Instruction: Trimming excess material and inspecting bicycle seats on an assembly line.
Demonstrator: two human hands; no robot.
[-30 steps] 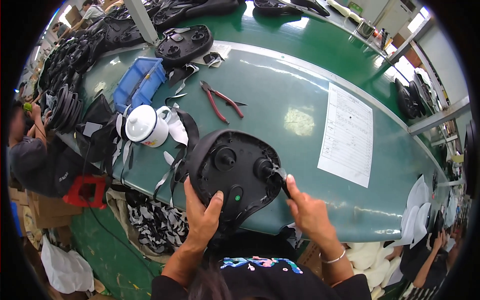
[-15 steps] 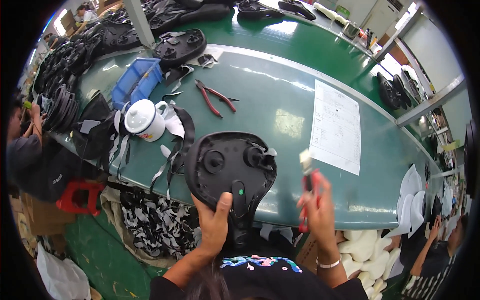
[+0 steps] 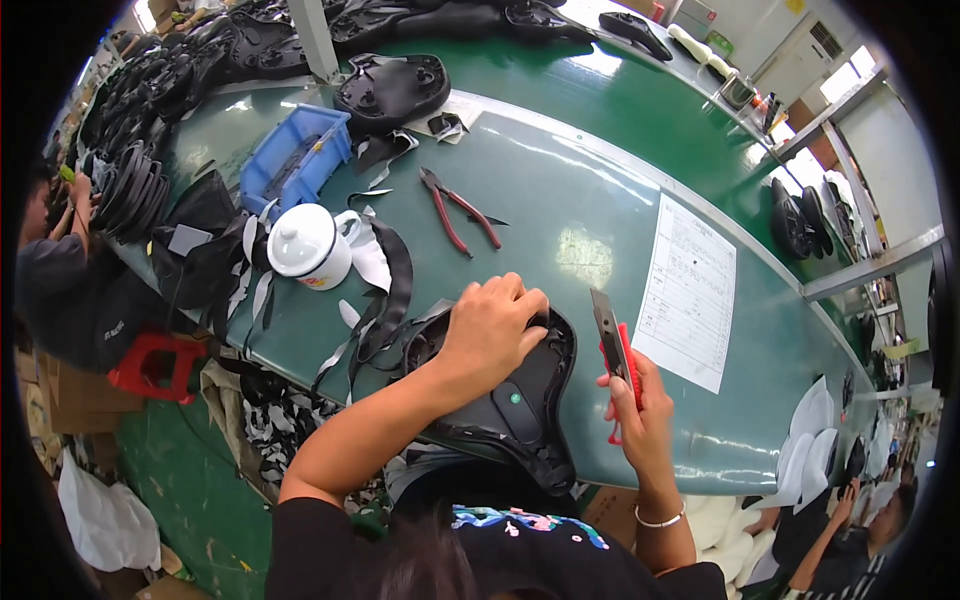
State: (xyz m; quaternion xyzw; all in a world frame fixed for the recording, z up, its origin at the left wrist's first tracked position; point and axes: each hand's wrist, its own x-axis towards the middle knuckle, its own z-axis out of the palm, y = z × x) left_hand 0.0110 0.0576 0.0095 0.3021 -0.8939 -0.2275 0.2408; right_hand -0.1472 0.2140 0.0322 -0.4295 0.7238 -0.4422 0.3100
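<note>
A black bicycle saddle (image 3: 520, 405) lies underside up at the near edge of the green table, its narrow nose toward me. My left hand (image 3: 492, 330) reaches over its wide end, fingers curled and pinched by the round post on the right. What the fingertips hold is hidden. In my right hand (image 3: 640, 405) is a red-handled utility knife (image 3: 622, 372), its blade out and pointing up and away, just right of the saddle and apart from it. Beyond them, red-handled pliers (image 3: 458, 212) lie spread on the table.
A white lidded mug (image 3: 308, 248), a blue bin (image 3: 296, 160) and black strips (image 3: 396, 290) stand or lie to the left. A printed sheet (image 3: 688, 290) lies right. Another saddle base (image 3: 392, 92) sits farther back. White pads (image 3: 808, 445) hang at the right corner. Co-workers sit at both sides.
My left hand has let go of the saddle's near left side and moved over its far right part. The saddle sits lower and farther right in view. The knife's blade now points up beside it.
</note>
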